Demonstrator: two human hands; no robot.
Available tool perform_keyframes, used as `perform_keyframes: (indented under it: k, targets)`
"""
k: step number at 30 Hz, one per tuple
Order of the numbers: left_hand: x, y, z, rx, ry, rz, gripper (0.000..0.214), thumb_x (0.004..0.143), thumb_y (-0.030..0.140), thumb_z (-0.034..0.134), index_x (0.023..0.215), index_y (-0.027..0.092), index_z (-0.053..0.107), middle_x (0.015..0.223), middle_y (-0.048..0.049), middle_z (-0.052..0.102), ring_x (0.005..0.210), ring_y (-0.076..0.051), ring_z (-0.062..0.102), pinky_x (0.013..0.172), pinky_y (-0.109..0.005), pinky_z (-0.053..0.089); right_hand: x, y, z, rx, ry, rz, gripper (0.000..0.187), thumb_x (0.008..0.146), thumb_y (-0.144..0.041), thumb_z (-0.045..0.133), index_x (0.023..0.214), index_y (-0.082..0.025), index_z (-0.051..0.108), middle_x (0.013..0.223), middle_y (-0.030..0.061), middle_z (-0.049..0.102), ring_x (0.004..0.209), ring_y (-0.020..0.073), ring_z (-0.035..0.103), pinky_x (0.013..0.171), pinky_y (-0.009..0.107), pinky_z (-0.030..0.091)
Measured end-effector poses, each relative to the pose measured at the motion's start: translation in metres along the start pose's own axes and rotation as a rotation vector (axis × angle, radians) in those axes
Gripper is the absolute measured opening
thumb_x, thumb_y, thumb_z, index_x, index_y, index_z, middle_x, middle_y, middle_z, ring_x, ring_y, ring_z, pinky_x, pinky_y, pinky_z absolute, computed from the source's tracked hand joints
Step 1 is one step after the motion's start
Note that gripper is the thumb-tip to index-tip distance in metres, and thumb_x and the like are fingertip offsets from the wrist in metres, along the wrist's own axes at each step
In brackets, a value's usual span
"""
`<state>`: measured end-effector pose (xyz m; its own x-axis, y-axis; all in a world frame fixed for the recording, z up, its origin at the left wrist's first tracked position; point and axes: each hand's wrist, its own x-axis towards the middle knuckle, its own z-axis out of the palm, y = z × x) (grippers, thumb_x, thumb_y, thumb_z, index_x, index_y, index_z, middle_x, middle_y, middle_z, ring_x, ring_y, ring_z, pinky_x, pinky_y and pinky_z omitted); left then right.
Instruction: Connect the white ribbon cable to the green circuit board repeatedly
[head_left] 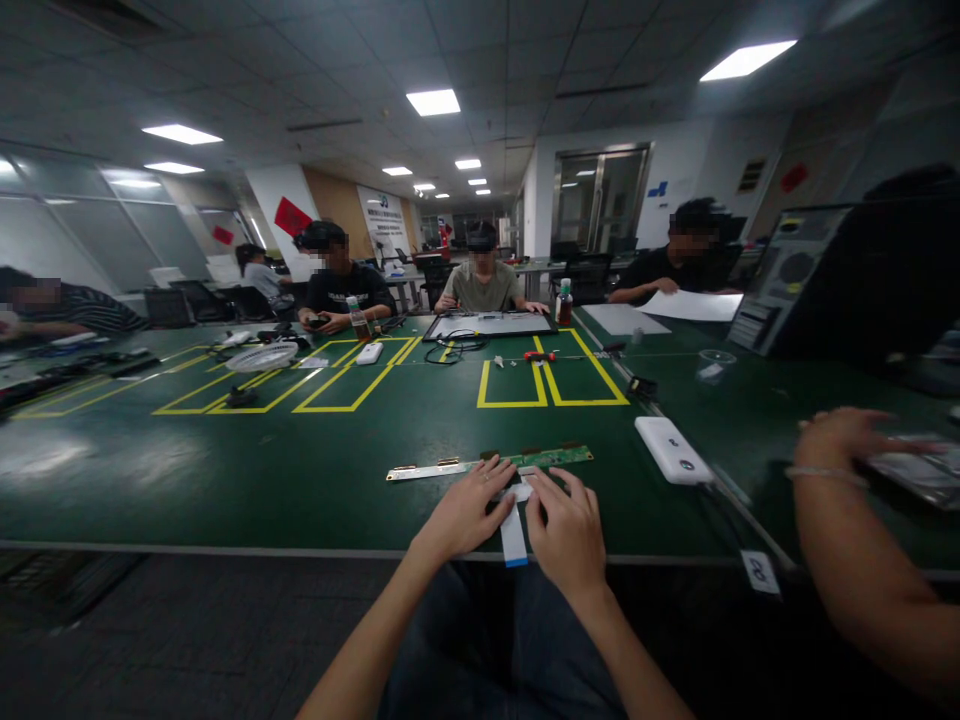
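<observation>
A long, thin circuit board (427,472) lies on the green table in front of me, silvery at its left part and green at its right. A white flat ribbon cable (513,535) with a blue end runs from the board's middle toward the table's near edge. My left hand (471,505) has its fingertips on the board and its thumb against the cable's left side. From the right, my right hand (568,520) holds the cable's upper end near the board with bent fingers. The exact finger contact and the joint are partly hidden.
A white power bank (673,450) with a cable lies at right, beside a co-worker's arm (855,530). Yellow tape outlines (512,404), a red-and-black tool (540,356) and a dark-framed panel (491,326) are farther back. A computer case (795,270) stands far right.
</observation>
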<state>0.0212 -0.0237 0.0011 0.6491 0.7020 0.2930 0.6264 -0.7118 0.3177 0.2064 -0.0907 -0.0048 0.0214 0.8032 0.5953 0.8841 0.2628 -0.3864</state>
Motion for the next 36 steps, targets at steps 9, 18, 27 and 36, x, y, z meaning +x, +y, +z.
perform_keyframes:
  k: [9, 18, 27, 36]
  targets:
    - [0.002, 0.007, -0.013, 0.082, -0.092, 0.139, 0.053, 0.107, 0.051, 0.041, 0.159, 0.037, 0.041, 0.173, -0.0015, 0.020, 0.161, -0.027, 0.013, 0.130, -0.056, 0.013, -0.015, 0.005, 0.004, 0.018, 0.091, -0.059, 0.027, 0.099, -0.023, 0.048, 0.082, -0.021, 0.069, 0.087, 0.0076, 0.070, 0.103, 0.0262, 0.055, 0.096, 0.041, 0.036]
    - [-0.003, -0.008, -0.019, 0.062, -0.127, 0.077, 0.050, 0.109, 0.050, 0.037, 0.158, 0.041, 0.041, 0.169, -0.0010, 0.032, 0.157, -0.025, 0.029, 0.129, -0.051, 0.023, -0.009, 0.000, -0.002, -0.056, 0.022, -0.002, 0.024, 0.098, -0.021, 0.051, 0.080, -0.022, 0.066, 0.087, 0.0062, 0.069, 0.101, 0.0251, 0.056, 0.095, 0.041, 0.034]
    - [-0.088, -0.136, -0.080, 0.304, -0.140, -0.412, 0.060, 0.108, 0.056, 0.027, 0.162, 0.033, 0.034, 0.169, -0.0053, 0.031, 0.158, -0.028, 0.025, 0.126, -0.054, 0.023, -0.007, -0.002, -0.004, -0.059, 0.009, 0.009, 0.022, 0.098, -0.021, 0.051, 0.080, -0.023, 0.064, 0.087, 0.0053, 0.069, 0.101, 0.0248, 0.056, 0.094, 0.040, 0.034]
    - [-0.207, -0.236, -0.150, 0.494, -0.064, -0.973, 0.064, 0.106, 0.054, 0.011, 0.161, 0.035, 0.037, 0.162, -0.0059, 0.046, 0.150, -0.035, 0.040, 0.111, -0.059, 0.038, -0.006, -0.004, -0.004, -0.098, 0.013, 0.004, 0.020, 0.096, -0.021, 0.054, 0.079, -0.023, 0.065, 0.086, 0.0050, 0.068, 0.098, 0.0243, 0.056, 0.093, 0.039, 0.035]
